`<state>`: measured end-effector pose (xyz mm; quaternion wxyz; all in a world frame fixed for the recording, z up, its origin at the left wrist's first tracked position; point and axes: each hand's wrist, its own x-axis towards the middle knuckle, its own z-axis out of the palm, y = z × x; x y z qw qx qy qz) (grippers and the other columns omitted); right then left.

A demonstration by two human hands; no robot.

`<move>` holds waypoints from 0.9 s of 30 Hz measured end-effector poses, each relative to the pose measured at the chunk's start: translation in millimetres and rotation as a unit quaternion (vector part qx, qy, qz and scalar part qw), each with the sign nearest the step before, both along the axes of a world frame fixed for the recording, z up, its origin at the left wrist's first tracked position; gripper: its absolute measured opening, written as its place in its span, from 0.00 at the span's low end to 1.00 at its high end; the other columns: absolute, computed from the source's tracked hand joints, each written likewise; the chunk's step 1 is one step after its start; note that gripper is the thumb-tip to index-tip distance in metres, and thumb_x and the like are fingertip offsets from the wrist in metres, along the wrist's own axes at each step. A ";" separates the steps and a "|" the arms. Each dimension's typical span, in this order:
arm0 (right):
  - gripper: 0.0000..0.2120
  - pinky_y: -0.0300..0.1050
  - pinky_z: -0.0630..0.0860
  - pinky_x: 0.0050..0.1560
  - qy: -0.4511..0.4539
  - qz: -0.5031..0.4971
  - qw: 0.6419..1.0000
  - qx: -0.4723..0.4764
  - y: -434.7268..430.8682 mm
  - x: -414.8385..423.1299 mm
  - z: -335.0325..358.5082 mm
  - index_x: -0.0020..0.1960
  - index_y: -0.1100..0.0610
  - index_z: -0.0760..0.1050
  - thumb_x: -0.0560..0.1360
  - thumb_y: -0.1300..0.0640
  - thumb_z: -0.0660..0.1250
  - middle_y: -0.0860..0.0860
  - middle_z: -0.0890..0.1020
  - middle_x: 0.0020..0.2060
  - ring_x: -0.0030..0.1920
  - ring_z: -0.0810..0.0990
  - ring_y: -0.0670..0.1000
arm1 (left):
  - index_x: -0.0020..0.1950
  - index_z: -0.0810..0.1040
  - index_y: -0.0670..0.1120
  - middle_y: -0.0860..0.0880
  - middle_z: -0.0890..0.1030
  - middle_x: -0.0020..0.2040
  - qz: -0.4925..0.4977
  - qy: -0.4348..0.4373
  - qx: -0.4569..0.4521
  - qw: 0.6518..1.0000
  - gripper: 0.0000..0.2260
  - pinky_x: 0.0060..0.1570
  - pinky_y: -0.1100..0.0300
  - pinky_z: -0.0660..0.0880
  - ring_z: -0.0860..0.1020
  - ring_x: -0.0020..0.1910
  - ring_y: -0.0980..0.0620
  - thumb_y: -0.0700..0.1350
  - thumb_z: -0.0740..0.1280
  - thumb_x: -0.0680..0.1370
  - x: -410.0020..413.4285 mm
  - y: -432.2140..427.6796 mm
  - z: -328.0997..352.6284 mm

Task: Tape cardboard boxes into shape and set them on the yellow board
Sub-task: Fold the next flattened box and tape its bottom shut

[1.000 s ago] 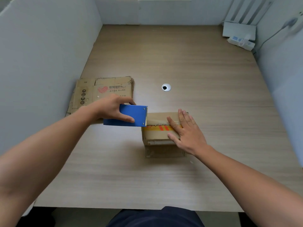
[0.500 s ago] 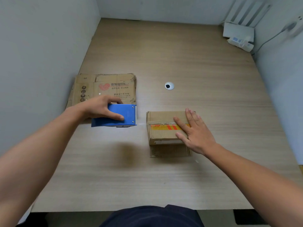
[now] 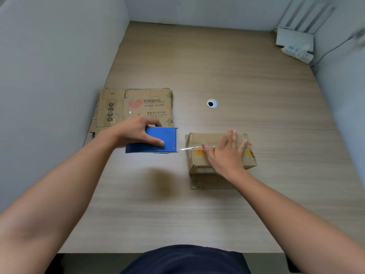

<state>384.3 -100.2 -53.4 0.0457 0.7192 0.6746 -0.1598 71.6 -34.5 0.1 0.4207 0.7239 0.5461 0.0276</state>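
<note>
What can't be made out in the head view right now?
All in the head view.
Seam on the box top: mostly covered by the right hand pressing flat on it.
Inside of the blue dispenser: how much tape is left, hidden by its housing and the left hand.
The clear tape strand: too thin and glary to tell whether it reaches the dispenser.
Print on the flattened cardboard: too small; its near edge is behind the left hand.

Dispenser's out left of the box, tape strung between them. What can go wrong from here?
1. The tape between the dispenser in the left hand and the box looks uncut; a hard pull may peel it off or drag the box, which only the flat right hand pins down.
2. That strand hangs free past the box's left edge and may twist before it is pressed down.
</note>
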 end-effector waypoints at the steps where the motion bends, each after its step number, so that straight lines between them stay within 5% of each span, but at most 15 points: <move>1: 0.39 0.69 0.32 0.75 0.001 -0.013 1.000 0.009 -0.2 -4.0 -3.7 0.77 0.62 0.55 0.81 0.32 0.45 0.62 0.44 0.81 0.81 0.36 0.59 | 0.53 0.80 0.59 0.56 0.84 0.43 -0.003 0.005 -0.001 1.000 0.19 0.40 0.59 0.77 0.81 0.38 0.59 0.63 0.79 0.67 0.0 1.1 0.2; 5: 0.34 0.68 0.32 0.75 -0.028 -0.011 0.999 0.016 -2.9 -8.3 -15.5 0.81 0.40 0.39 0.80 0.30 0.40 0.59 0.39 0.81 0.80 0.34 0.59 | 0.52 0.78 0.61 0.57 0.83 0.44 -0.018 0.028 -0.003 0.999 0.19 0.43 0.56 0.79 0.81 0.39 0.59 0.65 0.79 0.67 -0.5 1.5 -4.8; 11: 0.32 0.68 0.32 0.75 -0.029 -0.026 0.999 0.017 -1.6 -10.1 -15.1 0.80 0.34 0.37 0.79 0.28 0.40 0.55 0.40 0.82 0.81 0.34 0.59 | 0.55 0.77 0.60 0.56 0.82 0.48 -0.028 0.038 0.010 0.999 0.21 0.47 0.51 0.80 0.81 0.45 0.55 0.66 0.77 0.68 -1.3 -1.8 -14.5; 16: 0.26 0.81 0.31 0.65 -0.039 0.036 0.998 0.036 -0.8 -16.9 -11.6 0.77 0.29 0.33 0.82 0.33 0.39 0.49 0.37 0.82 0.79 0.32 0.63 | 0.55 0.77 0.60 0.57 0.81 0.48 -0.032 0.079 0.017 0.996 0.26 0.46 0.53 0.78 0.79 0.46 0.55 0.74 0.72 0.65 6.1 -3.3 -21.9; 19: 0.25 0.83 0.33 0.66 -0.060 0.073 0.995 0.016 3.9 -20.1 -10.2 0.78 0.31 0.33 0.83 0.37 0.37 0.49 0.38 0.82 0.80 0.32 0.62 | 0.55 0.77 0.60 0.56 0.81 0.49 -0.025 0.101 0.036 0.994 0.31 0.50 0.51 0.78 0.79 0.47 0.54 0.79 0.67 0.61 9.4 -2.9 -28.3; 24: 0.29 0.79 0.35 0.69 -0.042 0.044 0.998 -0.006 8.6 -27.2 -8.0 0.81 0.42 0.37 0.83 0.41 0.42 0.57 0.40 0.82 0.79 0.33 0.64 | 0.57 0.77 0.57 0.55 0.80 0.50 -0.025 0.138 0.058 0.988 0.27 0.51 0.51 0.77 0.78 0.49 0.50 0.74 0.72 0.67 25.5 -7.7 -33.2; 27: 0.36 0.82 0.33 0.67 -0.058 0.041 0.997 -0.020 10.4 -36.8 -5.0 0.82 0.47 0.40 0.80 0.32 0.42 0.61 0.40 0.81 0.78 0.32 0.68 | 0.57 0.77 0.57 0.55 0.80 0.49 -0.033 0.190 0.092 0.977 0.27 0.47 0.52 0.76 0.77 0.47 0.50 0.74 0.70 0.68 37.0 -12.8 -28.9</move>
